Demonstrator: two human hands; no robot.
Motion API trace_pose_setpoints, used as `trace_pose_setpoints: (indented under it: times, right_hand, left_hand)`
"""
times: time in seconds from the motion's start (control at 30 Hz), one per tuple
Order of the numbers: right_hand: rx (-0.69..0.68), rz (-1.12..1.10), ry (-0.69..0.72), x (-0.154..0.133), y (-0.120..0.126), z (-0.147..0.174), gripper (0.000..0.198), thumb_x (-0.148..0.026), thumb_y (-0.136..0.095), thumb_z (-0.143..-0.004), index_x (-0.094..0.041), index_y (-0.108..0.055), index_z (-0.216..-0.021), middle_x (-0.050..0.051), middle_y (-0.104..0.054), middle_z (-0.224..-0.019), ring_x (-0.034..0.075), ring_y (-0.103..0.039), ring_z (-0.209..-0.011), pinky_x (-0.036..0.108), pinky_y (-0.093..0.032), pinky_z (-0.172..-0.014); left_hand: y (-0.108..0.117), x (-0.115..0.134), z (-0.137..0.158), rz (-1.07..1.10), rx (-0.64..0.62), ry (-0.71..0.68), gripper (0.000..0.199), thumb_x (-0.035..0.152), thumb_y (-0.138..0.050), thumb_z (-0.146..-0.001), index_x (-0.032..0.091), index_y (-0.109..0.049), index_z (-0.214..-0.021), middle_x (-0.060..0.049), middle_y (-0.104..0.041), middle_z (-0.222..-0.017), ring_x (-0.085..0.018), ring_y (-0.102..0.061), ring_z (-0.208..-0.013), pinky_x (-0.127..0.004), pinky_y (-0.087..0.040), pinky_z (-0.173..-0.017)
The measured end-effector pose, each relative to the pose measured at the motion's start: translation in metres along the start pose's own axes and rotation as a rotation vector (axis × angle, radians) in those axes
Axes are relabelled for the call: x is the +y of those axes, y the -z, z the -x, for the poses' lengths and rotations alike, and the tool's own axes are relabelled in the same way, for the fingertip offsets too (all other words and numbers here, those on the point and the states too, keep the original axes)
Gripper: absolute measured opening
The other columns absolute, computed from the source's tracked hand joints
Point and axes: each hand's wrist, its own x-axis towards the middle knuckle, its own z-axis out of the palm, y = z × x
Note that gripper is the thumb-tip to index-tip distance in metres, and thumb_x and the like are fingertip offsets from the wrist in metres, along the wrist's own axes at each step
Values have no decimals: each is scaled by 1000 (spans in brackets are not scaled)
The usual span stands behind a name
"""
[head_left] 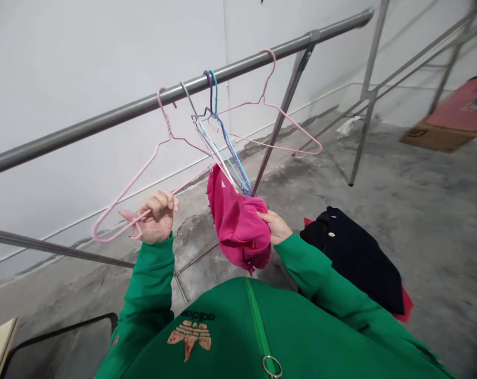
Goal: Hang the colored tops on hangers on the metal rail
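My left hand [155,217] is closed around the bottom bar of a pink hanger [168,127], which hangs by its hook from the metal rail. In my right hand [276,227] is the edge of a bunched magenta garment [238,223], the fingers partly hidden by the cloth. The garment's upper left edge meets the right end of the pink hanger, and that end is hidden by the cloth. Whether the garment is hooked over it, I cannot tell. Just behind and above the cloth hang a white hanger [206,138], a purple hanger [211,97] and a light blue hanger [215,95].
The grey metal rail [84,122] runs across at chest height on slanted legs. Another pink hanger [264,100] hangs farther right. Dark folded clothing [356,258] with red cloth beneath lies at lower right. A cardboard box [435,136] stands on the concrete floor at far right.
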Motion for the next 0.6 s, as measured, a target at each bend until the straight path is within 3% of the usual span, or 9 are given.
trace_pose_setpoints:
  times: [0.17, 0.27, 0.37, 0.47, 0.5, 0.53, 0.57, 0.6]
  right_hand:
    - [156, -7, 25, 15, 34, -5, 27, -21, -81, -51, -16, -65, -72, 1, -70, -66, 16, -67, -64, 31, -55, -71]
    - [189, -9, 4, 23, 44, 6, 28, -21, -81, -48, -16, -63, -67, 1, -66, -59, 16, -63, -56, 30, -53, -62]
    - [213, -32, 22, 14, 48, 26, 29, -21, -81, -45, -16, -63, -66, -1, -64, -57, 13, -60, -52, 27, -51, -56]
    - [173, -14, 93, -8, 42, 55, 27, -23, -80, -47, -16, -60, -64, -2, -60, -55, 11, -56, -49, 25, -48, -51]
    - [142, -9, 120, -17, 36, 67, 26, -23, -79, -48, -16, -59, -63, -3, -58, -53, 11, -54, -47, 24, -47, -49]
    - [106, -14, 145, -24, 28, 79, 26, -24, -79, -48, -15, -58, -62, -3, -56, -52, 10, -52, -45, 24, -45, -47]
    - [63, -24, 169, -31, 18, 90, 27, -25, -78, -48, -15, -57, -61, -3, -55, -50, 9, -50, -44, 23, -44, -46]
    - [14, -37, 195, -37, 6, 100, 27, -26, -78, -48, -15, -56, -60, -3, -53, -49, 9, -48, -43, 23, -43, -45]
  left_hand:
    - [2, -41, 10, -60, -130, -50, 66, 72, -40, -82, 19, -30, -44, -1, -29, -50, -17, -42, -60, -32, -43, -53]
    - [6, -68, 11, -208, -107, -53, 53, 56, -51, -84, 19, -39, -48, -2, -39, -58, -19, -51, -72, -38, -50, -73]
    - [10, -94, 19, -358, 50, -13, 35, 51, -49, -87, 20, -56, -72, -7, -56, -93, -20, -55, -102, -38, -46, -94]
    - [8, -119, 52, -455, 298, 134, 42, 56, -35, -91, 24, -50, -113, -10, -45, -130, -20, -39, -130, -39, -39, -106]
    - [3, -126, 70, -486, 311, 242, 47, 58, -33, -90, 24, -44, -121, -12, -41, -135, -21, -35, -134, -42, -36, -108]
    - [-4, -133, 89, -512, 256, 374, 52, 60, -36, -89, 24, -39, -126, -13, -38, -138, -22, -34, -136, -45, -35, -109]
    - [-15, -138, 110, -532, 71, 525, 61, 62, -46, -84, 23, -36, -130, -15, -37, -139, -25, -34, -136, -48, -33, -109]
    - [-28, -141, 129, -508, -196, 650, 69, 62, -54, -80, 22, -35, -132, -17, -38, -139, -27, -35, -136, -49, -34, -109]
